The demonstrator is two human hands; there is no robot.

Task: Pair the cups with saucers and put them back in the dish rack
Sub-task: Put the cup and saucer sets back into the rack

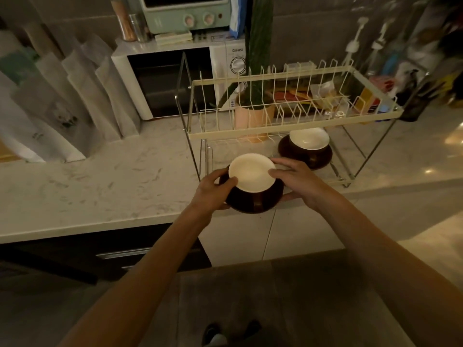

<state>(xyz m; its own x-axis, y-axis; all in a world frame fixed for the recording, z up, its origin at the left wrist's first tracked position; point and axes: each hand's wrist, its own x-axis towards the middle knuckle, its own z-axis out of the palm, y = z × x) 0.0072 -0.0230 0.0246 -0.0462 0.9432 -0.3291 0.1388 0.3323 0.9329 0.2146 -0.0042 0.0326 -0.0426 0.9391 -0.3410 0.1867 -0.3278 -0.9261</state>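
Cup (251, 176) between hands (both gripping)

— What sort of place is this?
— A home kitchen. There's a marble-look counter (105, 186), a white microwave (175, 78) against the tiled wall, and a small mint-green oven (185, 13) stacked on top of it.
— Anything else?
— A wire dish rack (288, 106) on the counter (cream-coloured, two tiers), a potted plant (255, 71) behind it, and cabinet fronts (273, 236) below.
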